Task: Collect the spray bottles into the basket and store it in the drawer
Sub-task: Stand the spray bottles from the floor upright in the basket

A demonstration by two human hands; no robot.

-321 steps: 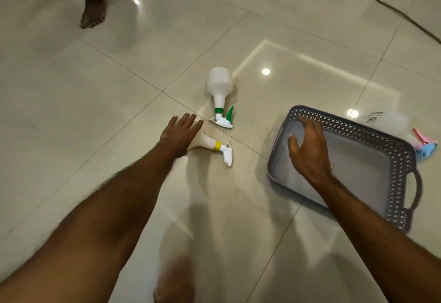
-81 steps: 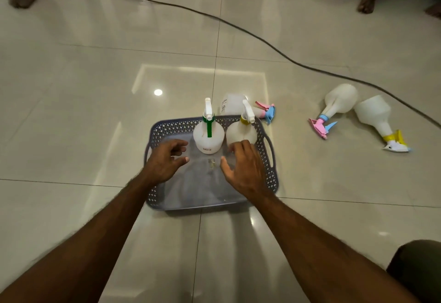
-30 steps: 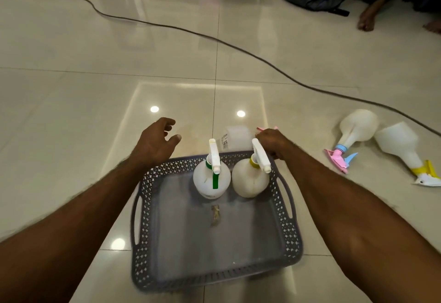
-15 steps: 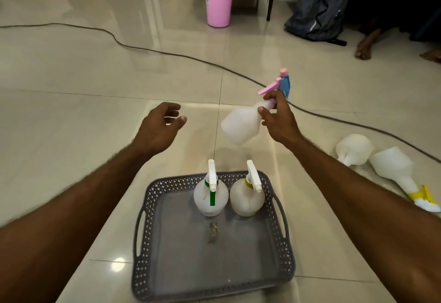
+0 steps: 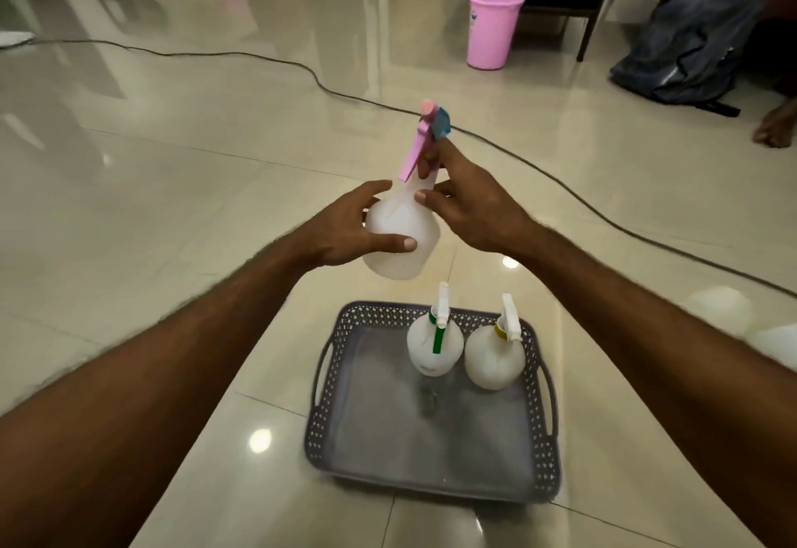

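A white spray bottle with a pink and blue head (image 5: 399, 224) is held upright in the air above the floor. My left hand (image 5: 345, 232) cups its body from the left, and my right hand (image 5: 465, 206) grips its neck. Below stands the grey perforated basket (image 5: 543, 439). At its far end stand two bottles upright: one with a green trigger (image 5: 433, 349) and one with a yellow collar (image 5: 494, 353). Two more white bottles (image 5: 724, 314) lie blurred on the floor at the right, partly behind my right arm.
A dark cable (image 5: 604, 219) runs across the tiled floor behind my hands. A pink bucket (image 5: 494, 30) stands at the back beside dark furniture legs. A grey bag (image 5: 690, 47) lies at the far right, next to a person's bare foot (image 5: 776, 124).
My right hand has brought the pink-headed bottle from tilted to upright, and my left hand has closed on its body. The view has shifted, so the basket sits lower and further right.
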